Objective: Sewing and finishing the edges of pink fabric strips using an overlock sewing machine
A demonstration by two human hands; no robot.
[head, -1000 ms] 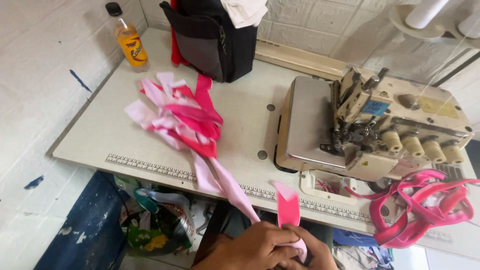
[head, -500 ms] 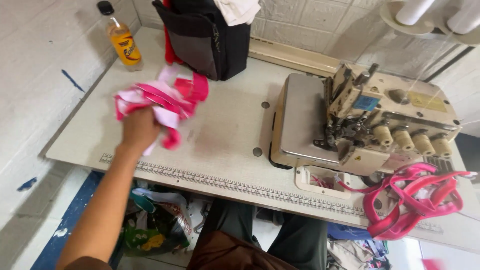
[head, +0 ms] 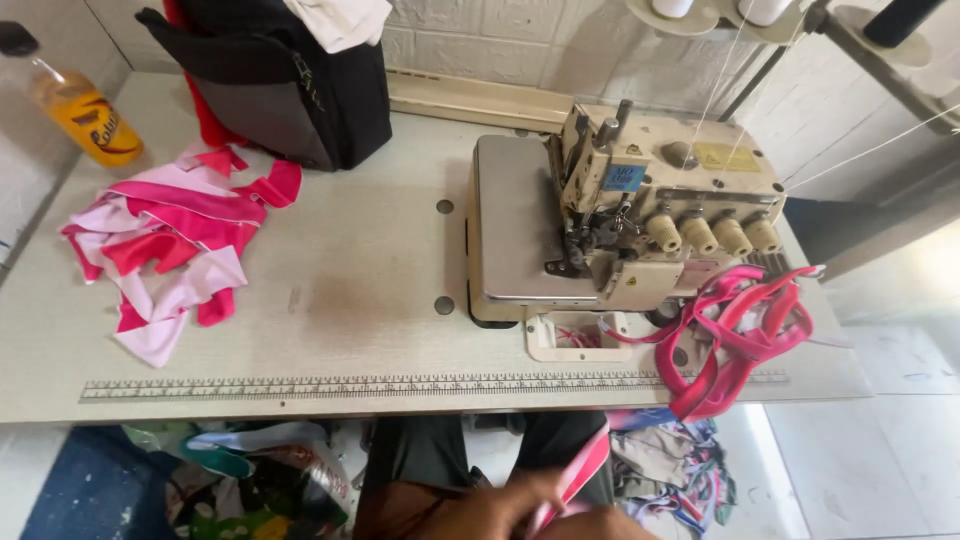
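My left hand [head: 470, 512] is low at the frame's bottom, below the table edge, its fingers closed on a pink fabric strip [head: 585, 467] that rises up and to the right. Only the top of my right hand [head: 600, 526] shows at the bottom edge. It lies against the strip's lower end and its grip is hidden. A pile of pink, red and white fabric pieces [head: 175, 250] lies loose on the left of the table [head: 350, 300]. The overlock sewing machine [head: 620, 220] stands at centre right.
A tangle of pink straps [head: 735, 335] hangs off the table's right front by the machine. A black bag [head: 290, 90] and an orange drink bottle [head: 85, 110] stand at the back left. A ruler strip [head: 350, 386] runs along the front edge. Fabric scraps and bags [head: 250, 480] lie on the floor below.
My left arm, which reached to the fabric pile on the left, has drawn back below the table edge. The pile now lies spread and untouched. A pink strip is in my hands again.
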